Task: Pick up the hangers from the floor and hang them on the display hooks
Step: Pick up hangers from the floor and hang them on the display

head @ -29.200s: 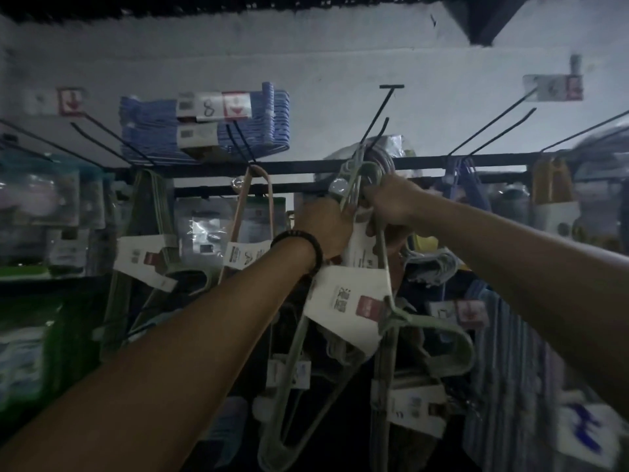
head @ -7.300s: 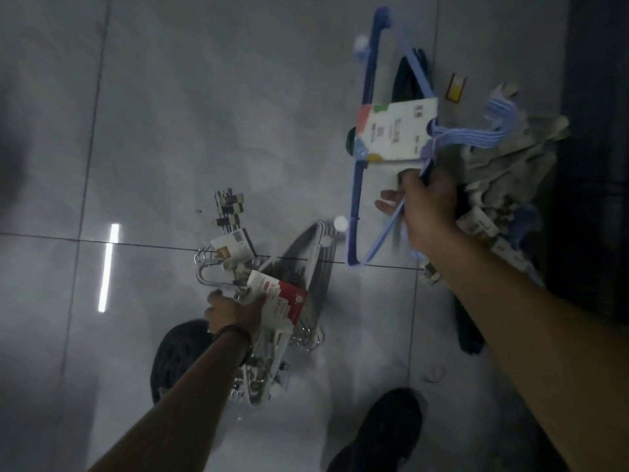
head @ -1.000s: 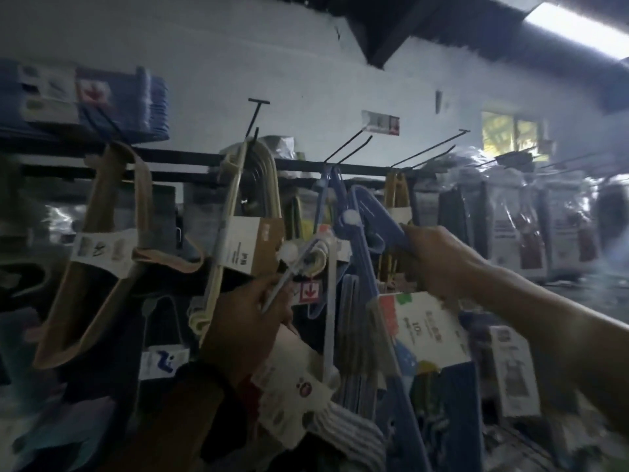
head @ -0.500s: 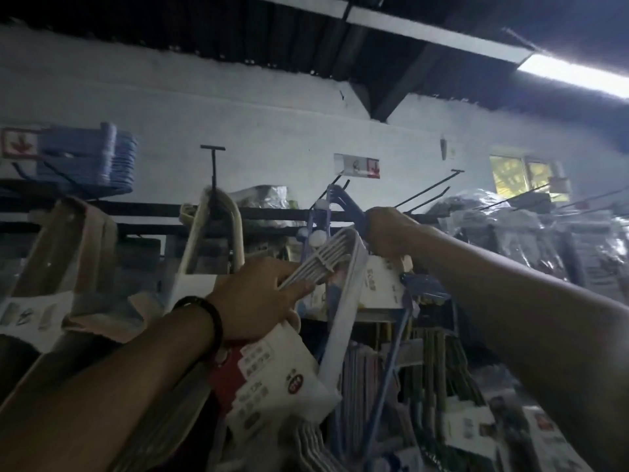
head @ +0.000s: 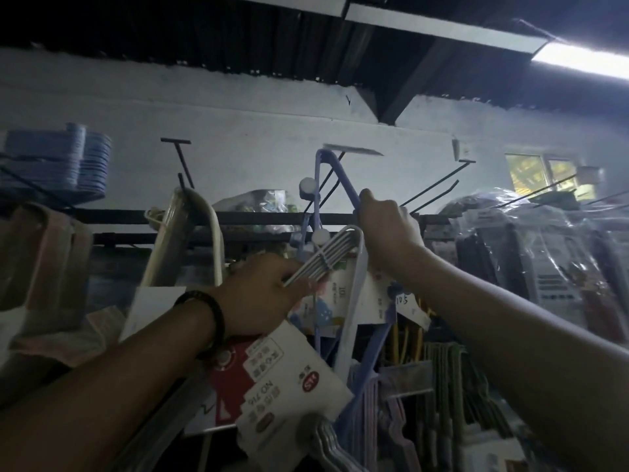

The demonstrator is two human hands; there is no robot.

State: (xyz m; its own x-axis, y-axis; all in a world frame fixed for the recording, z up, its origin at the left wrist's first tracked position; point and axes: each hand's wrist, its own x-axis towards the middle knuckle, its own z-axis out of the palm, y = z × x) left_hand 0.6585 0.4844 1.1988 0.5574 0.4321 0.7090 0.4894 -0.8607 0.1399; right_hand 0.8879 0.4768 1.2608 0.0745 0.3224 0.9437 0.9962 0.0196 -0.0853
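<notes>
At hook (head: 323, 184), blue hangers (head: 318, 175) in right hand (head: 388, 229), white hangers (head: 328, 255) in left hand (head: 258, 294).

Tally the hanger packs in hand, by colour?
blue pack, gripped by right hand: 1
white pack, gripped by left hand: 1
Total: 2

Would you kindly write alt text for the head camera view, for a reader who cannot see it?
A person's right hand grips blue hangers, held up at the black wire display hooks of a shop rack. The left hand holds a bundle of white hangers with a red and white label; more hangers hang on the rack around them.
</notes>
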